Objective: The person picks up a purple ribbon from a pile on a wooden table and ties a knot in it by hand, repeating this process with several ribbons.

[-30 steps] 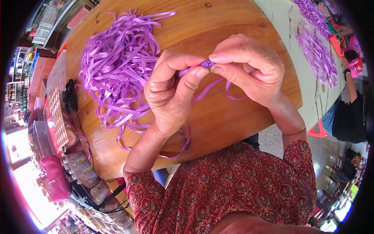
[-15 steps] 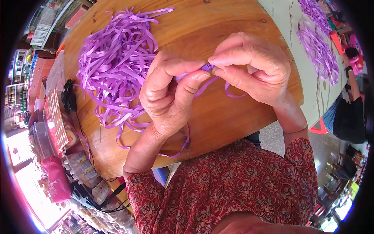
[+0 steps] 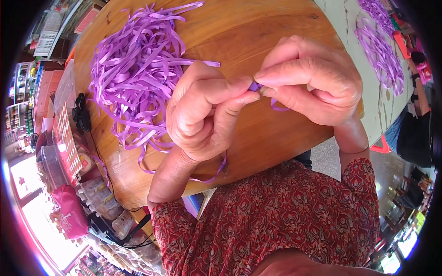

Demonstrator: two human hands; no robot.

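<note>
Both my hands are raised over the wooden table [image 3: 258, 133], fingertips close together. Between thumb and forefinger, my left hand [image 3: 202, 110] pinches a purple ribbon [image 3: 254, 86]. My right hand [image 3: 313, 83] pinches the same ribbon just to the right, where a short bit shows in the gap between the fingertips. A small loop of purple ribbon [image 3: 278, 106] hangs under my right fingers. To the left of my left hand lies a large tangled heap of purple ribbons [image 3: 138, 73], with one loose end reaching past my left knuckles.
More purple ribbons [image 3: 380, 60] lie on a pale marbled table [image 3: 338, 23] at the right. Along the left edge stand a black clip-like item [image 3: 81, 112] with a cord, clear plastic boxes [image 3: 103, 202] and a pink pouch [image 3: 70, 211]. Another person's arm [image 3: 421, 96] shows at far right.
Both hands have shifted slightly right, still pinching the ribbon. Less of the hanging ribbon shows below them, and a ribbon end now shows at the heap's right side.
</note>
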